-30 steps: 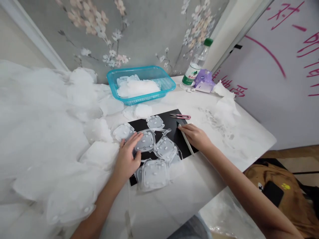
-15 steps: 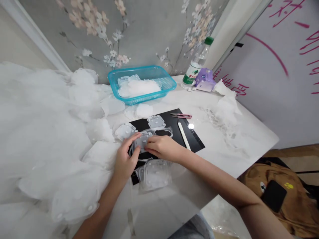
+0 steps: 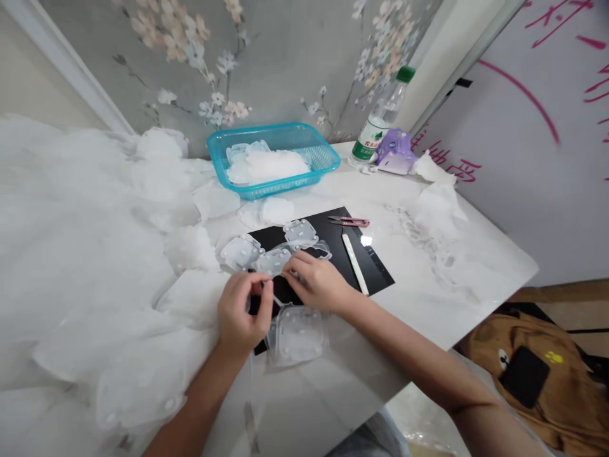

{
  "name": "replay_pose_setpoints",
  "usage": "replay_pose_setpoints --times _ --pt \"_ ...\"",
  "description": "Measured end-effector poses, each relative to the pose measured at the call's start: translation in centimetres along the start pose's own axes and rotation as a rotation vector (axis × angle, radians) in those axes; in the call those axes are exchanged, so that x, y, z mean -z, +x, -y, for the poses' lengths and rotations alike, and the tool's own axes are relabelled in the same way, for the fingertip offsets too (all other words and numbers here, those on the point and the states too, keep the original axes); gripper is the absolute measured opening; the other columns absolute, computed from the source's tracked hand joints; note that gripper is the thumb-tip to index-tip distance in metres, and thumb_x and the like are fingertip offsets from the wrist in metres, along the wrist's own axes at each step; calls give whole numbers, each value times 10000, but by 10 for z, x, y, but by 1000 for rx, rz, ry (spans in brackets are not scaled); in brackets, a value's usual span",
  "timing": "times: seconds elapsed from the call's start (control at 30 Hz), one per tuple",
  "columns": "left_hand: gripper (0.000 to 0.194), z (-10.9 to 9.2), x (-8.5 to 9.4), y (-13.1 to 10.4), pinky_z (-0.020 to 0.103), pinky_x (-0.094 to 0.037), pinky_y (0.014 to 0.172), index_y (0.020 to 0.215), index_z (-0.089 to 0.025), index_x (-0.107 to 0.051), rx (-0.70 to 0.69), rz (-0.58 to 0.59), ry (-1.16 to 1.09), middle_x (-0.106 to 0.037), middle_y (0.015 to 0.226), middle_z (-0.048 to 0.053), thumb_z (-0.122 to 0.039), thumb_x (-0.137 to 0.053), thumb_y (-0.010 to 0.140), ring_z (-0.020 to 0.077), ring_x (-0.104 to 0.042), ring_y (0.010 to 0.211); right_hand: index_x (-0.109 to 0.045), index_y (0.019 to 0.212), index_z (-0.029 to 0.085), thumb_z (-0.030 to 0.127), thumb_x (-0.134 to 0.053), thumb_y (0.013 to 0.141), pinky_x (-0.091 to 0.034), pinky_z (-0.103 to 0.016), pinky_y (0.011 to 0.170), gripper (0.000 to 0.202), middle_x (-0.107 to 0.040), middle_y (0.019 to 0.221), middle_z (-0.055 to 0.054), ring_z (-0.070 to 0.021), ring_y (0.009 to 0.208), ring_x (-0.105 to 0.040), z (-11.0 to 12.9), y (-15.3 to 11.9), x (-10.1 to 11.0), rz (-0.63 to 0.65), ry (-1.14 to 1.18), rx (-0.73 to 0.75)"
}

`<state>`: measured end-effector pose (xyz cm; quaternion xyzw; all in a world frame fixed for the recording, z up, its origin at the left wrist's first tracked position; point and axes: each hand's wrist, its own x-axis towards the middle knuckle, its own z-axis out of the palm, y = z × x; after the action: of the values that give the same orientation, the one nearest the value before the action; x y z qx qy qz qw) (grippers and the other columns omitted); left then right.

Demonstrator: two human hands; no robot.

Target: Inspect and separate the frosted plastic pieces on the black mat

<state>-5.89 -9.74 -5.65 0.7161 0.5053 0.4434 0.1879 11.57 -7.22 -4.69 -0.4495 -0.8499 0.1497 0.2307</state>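
Note:
Over a black mat (image 3: 375,279), my left hand (image 3: 242,311) pinches the thin clear plastic rim (image 3: 281,299) between thumb and forefinger. My right hand (image 3: 318,282) is closed on the same rim close by, though its fingertips partly hide the grip. Just beyond the fingers lies a frosted plastic piece (image 3: 273,261) with small raised knobs. Similar pieces rest at the mat's far edge (image 3: 301,232) and left edge (image 3: 240,252). Nearer to me, a stack of clear pieces (image 3: 301,335) overlaps the mat's front edge.
Pink thread snips (image 3: 349,221) and a white-handled craft knife (image 3: 354,263) lie on the mat. A blue basket (image 3: 273,190) holds more pieces. White pieces (image 3: 109,254) heap up at left. A bottle (image 3: 375,130), purple packet (image 3: 396,151) and plastic scraps (image 3: 428,238) stand or lie at right.
My left hand has gone from spread around the frosted piece to a pinch nearer me. The right hand has shifted slightly. The piece now lies uncovered beyond the fingers.

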Motion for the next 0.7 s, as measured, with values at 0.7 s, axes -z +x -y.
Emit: replay_pose_setpoints --times 0.7 --pt "190 6 -6 6 174 -358 490 751 -169 -604 334 148 -267 -509 570 -43 -339 -580 831 78 -413 507 -593 905 138 211 -365 983 -385 -223 515 252 -642 821 -71 -129 699 -614 10 -3 3 -244 -128 47"
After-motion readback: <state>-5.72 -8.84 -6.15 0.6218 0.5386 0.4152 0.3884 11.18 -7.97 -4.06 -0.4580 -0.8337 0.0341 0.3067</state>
